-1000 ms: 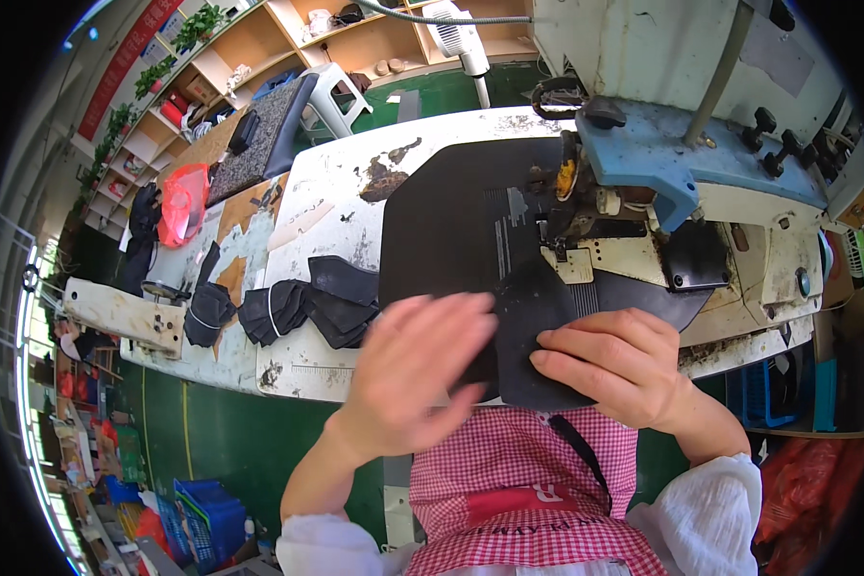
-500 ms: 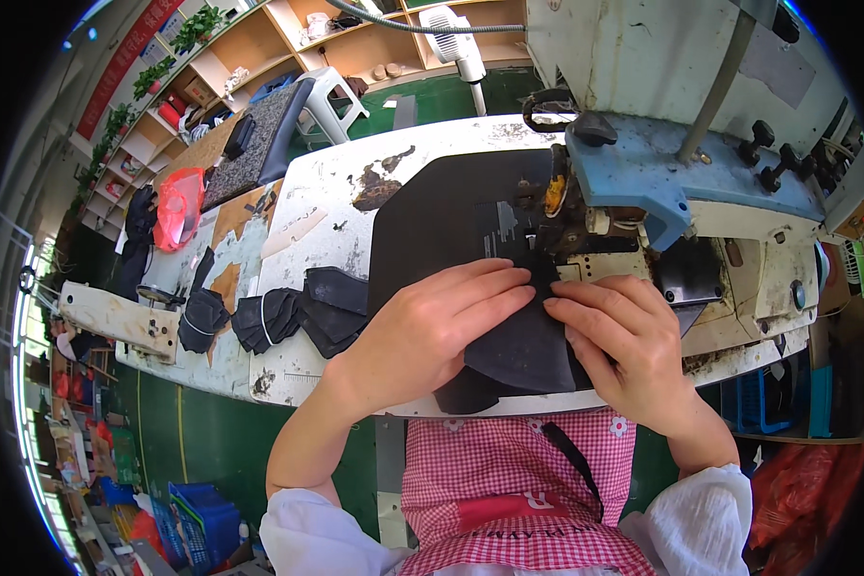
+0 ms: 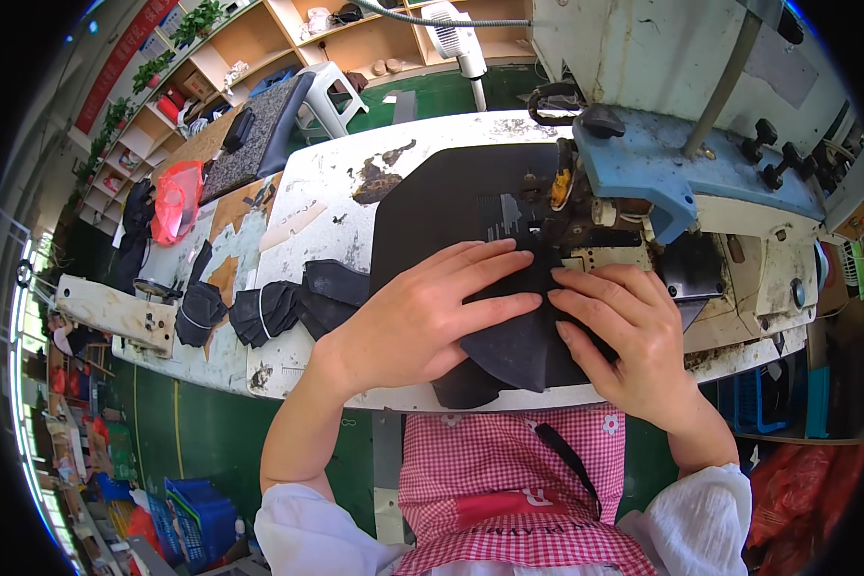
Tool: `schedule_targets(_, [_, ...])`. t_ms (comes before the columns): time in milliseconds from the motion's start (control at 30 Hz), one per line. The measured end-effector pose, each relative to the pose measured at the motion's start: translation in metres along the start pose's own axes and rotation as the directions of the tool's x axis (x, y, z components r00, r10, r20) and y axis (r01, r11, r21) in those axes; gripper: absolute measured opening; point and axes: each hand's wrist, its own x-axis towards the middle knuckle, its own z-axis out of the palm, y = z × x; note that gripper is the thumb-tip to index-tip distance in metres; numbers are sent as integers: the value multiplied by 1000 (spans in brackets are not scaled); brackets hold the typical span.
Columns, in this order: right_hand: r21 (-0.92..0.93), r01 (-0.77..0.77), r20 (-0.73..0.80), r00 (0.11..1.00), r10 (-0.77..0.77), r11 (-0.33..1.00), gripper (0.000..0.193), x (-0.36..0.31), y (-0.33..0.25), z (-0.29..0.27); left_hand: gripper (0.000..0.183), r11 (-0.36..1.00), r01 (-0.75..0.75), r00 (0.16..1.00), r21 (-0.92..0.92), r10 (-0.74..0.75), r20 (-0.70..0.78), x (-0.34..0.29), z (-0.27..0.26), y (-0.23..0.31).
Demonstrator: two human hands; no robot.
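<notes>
A dark, limp cloth piece (image 3: pixel 514 346) lies on the black board (image 3: pixel 422 216) below the working end of a blue and white sewing machine (image 3: pixel 634 158). My left hand (image 3: pixel 432 312) rests on the cloth from the left, fingers stretched out and pressing down; its thumb is hidden. From the right, my right hand (image 3: pixel 629 331) touches the cloth with slightly bent, spread fingertips, its thumb apart from them. Both sets of fingertips almost meet just in front of the machine's foot area. The cloth's lower end hangs toward the table's front edge.
Bundles of black cloth pieces (image 3: pixel 264 312) lie left of the board, some tied with a white band. A pale machine arm (image 3: pixel 115 312) stands at far left, near a red plastic bag (image 3: pixel 177 202). Behind are a white stool (image 3: pixel 331 101) and a fan (image 3: pixel 456 43).
The cloth's lower end has swung to the left. My left hand has shifted slightly, its fingers more spread; my right hand has stayed nearly in place.
</notes>
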Motion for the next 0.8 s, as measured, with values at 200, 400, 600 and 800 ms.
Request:
schedule_targets(200, [-1, 1, 22, 1000, -1, 1000, 27, 0, 0, -2, 56, 999, 22, 1000, -39, -21, 14, 3, -3, -7])
schedule_targets(400, [4, 57, -60, 997, -56, 998, 27, 0, 2, 1, 60, 1000, 15, 1000, -13, -15, 3, 6, -1, -13])
schedule_targets(600, [153, 595, -203, 801, -564, 789, 23, -51, -14, 32, 62, 987, 90, 996, 136, -88, -17, 11, 8, 1])
schedule_targets(800, [387, 98, 344, 907, -242, 917, 47, -81, -33, 130, 58, 984, 101, 994, 146, -94, -55, 9, 4, 5])
